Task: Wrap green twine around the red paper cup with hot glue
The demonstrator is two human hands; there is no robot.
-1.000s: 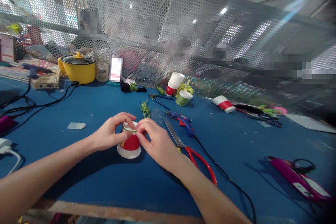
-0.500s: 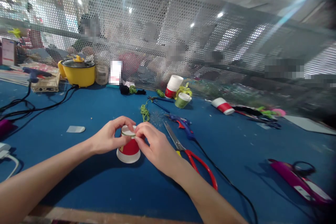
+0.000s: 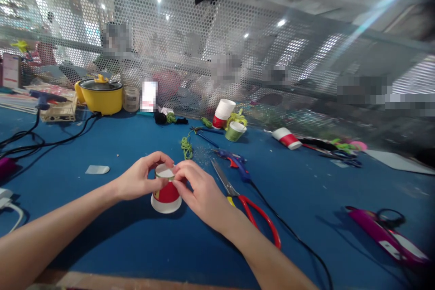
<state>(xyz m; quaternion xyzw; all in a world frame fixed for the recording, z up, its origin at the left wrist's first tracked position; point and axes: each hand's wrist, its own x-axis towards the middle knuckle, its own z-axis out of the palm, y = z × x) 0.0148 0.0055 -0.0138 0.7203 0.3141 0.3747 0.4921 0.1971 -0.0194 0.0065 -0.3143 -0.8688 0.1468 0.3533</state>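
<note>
An upside-down red and white paper cup (image 3: 168,194) stands on the blue table in front of me, its wide rim down. Around its upper edge runs a thin green strand of yarn (image 3: 171,178). My left hand (image 3: 142,176) is closed about the cup's left side, thumb on the front and fingers over the top. At the right of that upper edge, my right hand (image 3: 200,190) pinches the strand against the cup; its fingertips partly hide the spot. Right of this hand lie large red-handled scissors (image 3: 227,181) with open blades and a blue glue gun (image 3: 238,163).
Behind the cup lies tangled green yarn (image 3: 186,147). Farther back are stacked paper cups (image 3: 224,111), a green-wrapped cup (image 3: 235,132) and a yellow pot (image 3: 102,99). A purple power strip (image 3: 374,231) is at right; the glue gun's cord (image 3: 288,226) crosses the front right.
The hands stay on the cup, with only small finger shifts at its upper edge. The whole view has tilted slightly; nothing else has visibly moved.
</note>
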